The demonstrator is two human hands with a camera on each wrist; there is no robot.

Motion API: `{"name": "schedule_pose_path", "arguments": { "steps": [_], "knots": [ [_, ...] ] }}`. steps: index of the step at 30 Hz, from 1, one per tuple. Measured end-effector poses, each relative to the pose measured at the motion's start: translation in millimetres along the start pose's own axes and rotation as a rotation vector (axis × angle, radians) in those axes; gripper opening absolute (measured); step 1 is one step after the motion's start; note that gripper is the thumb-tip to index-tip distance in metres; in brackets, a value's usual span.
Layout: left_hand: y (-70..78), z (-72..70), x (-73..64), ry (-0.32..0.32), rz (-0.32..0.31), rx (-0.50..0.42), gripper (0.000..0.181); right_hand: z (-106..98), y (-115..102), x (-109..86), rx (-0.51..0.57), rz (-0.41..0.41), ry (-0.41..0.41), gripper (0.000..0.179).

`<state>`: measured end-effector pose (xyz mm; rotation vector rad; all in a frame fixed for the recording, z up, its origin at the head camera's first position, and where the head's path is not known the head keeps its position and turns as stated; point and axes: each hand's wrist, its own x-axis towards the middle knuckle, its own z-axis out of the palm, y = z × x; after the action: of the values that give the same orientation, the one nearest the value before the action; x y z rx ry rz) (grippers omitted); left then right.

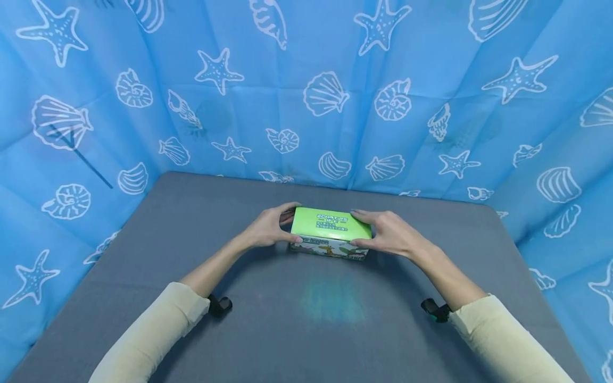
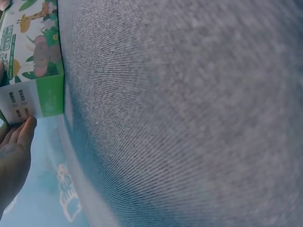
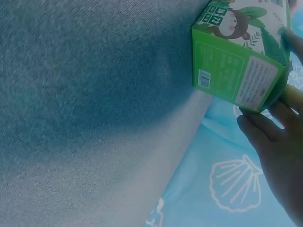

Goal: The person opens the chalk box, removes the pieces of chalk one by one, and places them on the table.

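Observation:
A small cardboard box point(image 1: 330, 226) with a bright green top and cartoon animals on its front is held between both hands at the middle of the table. My left hand point(image 1: 268, 226) grips its left end, thumb on the front face and fingers behind. At the opposite end my right hand point(image 1: 390, 232) grips it, thumb at the front and fingers at the back edge. In the left wrist view the box point(image 2: 38, 52) shows a giraffe and an elephant; fingertips touch its end panel. The right wrist view shows the box's point(image 3: 236, 66) green end with a barcode and a white label.
Under the box spreads a grey cloth-covered table point(image 1: 287, 319). A blue curtain point(image 1: 268, 111) printed with white shells and starfish stands along its back and sides. Dark straps with small devices point(image 1: 220, 307) sit at both wrists.

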<state>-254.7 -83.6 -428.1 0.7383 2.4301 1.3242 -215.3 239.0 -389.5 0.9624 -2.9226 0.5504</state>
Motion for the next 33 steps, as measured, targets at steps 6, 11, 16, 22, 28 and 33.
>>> {"name": "schedule_pose_path", "arguments": {
  "steps": [6,11,16,22,28,33],
  "knots": [
    [0.6,1.8,-0.8,-0.001,0.007,-0.017,0.091,0,2,-1.0,-0.072,-0.045,-0.020,0.076],
    [0.7,1.0,-2.0,-0.003,0.001,-0.045,0.091,-4,4,1.2,-0.093,-0.083,-0.044,0.073],
    [0.3,0.0,-2.3,-0.003,0.004,-0.063,0.091,-7,5,1.1,-0.074,-0.101,-0.053,0.069],
    [-1.0,0.4,-2.1,-0.014,0.004,-0.076,0.092,-6,6,-1.4,-0.019,-0.081,-0.071,0.063],
    [-0.6,1.5,-1.3,-0.015,-0.009,-0.100,0.093,-8,7,-1.2,0.027,-0.062,-0.072,0.057],
    [12.6,-1.0,-5.8,-0.025,-0.026,-0.098,0.092,-9,7,-0.3,0.062,-0.047,-0.082,0.056]
  ]
}}
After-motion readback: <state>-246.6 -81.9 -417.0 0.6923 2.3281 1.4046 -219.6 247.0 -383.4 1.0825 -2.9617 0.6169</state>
